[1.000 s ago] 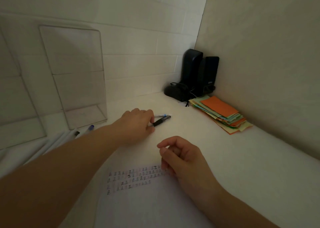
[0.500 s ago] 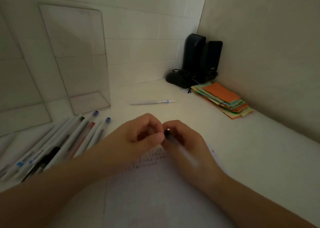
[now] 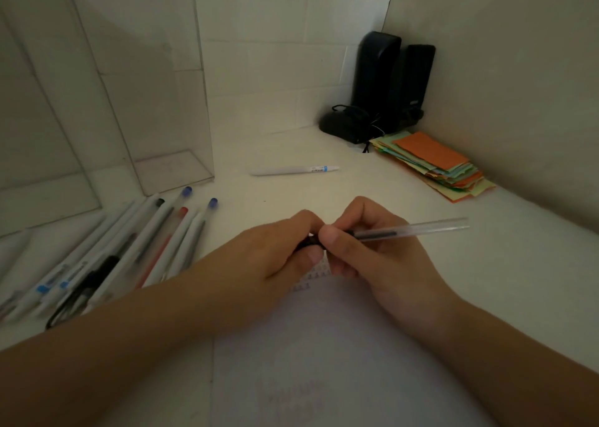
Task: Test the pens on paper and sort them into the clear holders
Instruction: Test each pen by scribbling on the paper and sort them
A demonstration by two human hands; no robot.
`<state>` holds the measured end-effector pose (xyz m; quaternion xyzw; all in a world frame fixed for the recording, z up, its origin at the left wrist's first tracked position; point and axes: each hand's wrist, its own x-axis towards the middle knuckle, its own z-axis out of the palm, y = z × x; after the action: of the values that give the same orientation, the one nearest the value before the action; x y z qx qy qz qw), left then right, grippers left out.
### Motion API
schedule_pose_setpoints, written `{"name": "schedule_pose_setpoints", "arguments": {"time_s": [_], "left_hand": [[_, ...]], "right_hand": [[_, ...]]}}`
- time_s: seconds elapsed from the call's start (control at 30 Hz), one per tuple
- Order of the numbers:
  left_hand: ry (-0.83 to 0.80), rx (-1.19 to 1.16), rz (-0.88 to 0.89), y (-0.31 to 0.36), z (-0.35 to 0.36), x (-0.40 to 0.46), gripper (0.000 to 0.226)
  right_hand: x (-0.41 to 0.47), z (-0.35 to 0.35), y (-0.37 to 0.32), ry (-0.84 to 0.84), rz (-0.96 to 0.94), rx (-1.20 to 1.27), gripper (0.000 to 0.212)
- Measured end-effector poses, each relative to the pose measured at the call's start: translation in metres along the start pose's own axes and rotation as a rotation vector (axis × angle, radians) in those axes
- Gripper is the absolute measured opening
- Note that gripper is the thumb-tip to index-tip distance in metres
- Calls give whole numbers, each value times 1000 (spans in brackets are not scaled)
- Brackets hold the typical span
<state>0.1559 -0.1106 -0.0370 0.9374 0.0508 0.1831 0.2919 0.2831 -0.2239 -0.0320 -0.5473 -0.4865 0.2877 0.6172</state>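
since a moment ago our right hand (image 3: 372,251) swung the clear pen (image 3: 408,229) outward; left hand (image 3: 278,248) pinches its dark cap (image 3: 308,241). light, stiff, slick: grip the barrel.

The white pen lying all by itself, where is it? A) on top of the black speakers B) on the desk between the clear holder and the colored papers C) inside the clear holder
B: the white pen lies flat on the desk, right of the clear holder and left of the colored papers.
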Motion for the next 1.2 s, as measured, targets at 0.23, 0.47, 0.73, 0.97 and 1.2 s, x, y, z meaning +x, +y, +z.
{"name": "schedule_pose_setpoints", "arguments": {"time_s": [0.23,0.47,0.73,0.97,1.2], "left_hand": [[39,62,75,0,-2,-1,26],[45,24,67,3,-4,-2,18],[70,47,64,1,-5,-2,23],[145,-54,-130,-1,-4,1,35],[128,-42,-302,-12,-6,4,21]], "right_hand": [[-2,0,2,-91,-9,117,14],[-3,1,-1,-108,-7,156,15],[-3,0,-1,-124,-18,142,15],[1,-4,1,115,73,85,16],[1,-1,1,108,181,-198,27]]}}
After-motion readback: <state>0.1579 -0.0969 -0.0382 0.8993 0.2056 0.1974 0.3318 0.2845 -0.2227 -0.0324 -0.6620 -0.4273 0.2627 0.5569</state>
